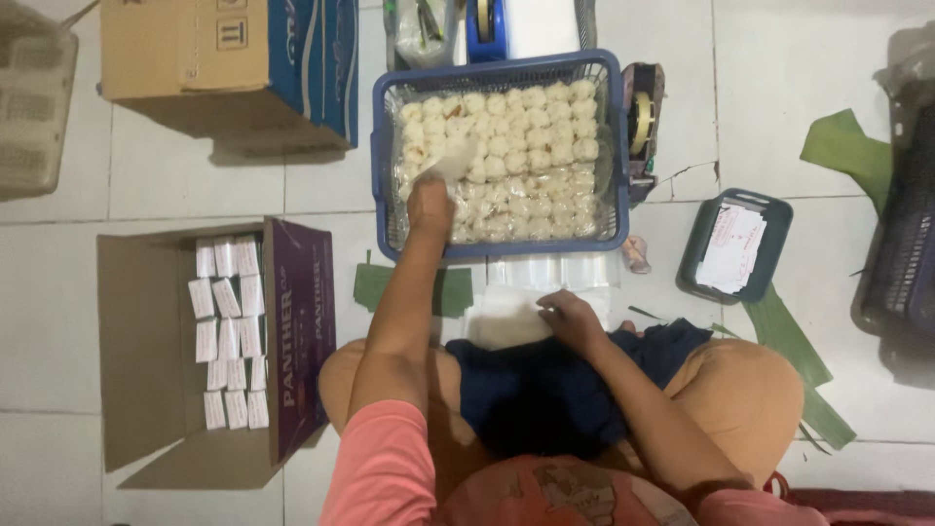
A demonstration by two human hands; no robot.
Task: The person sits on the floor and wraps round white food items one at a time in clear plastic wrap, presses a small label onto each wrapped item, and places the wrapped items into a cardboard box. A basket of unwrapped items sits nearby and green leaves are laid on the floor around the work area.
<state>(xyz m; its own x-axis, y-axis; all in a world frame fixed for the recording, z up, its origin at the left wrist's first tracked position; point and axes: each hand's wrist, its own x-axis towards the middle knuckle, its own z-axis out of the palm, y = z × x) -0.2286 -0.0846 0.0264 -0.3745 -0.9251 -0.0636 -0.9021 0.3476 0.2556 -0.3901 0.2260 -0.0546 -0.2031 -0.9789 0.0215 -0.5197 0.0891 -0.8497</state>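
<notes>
The left hand reaches into the blue basket of white dumplings, fingers pinched on one clear packet. The right hand lies flat, open, on a stack of clear bags before the knees. Around — two cardboard boxes, one holding small white packets, two tape dispensers, a green tray of paper slips.
</notes>
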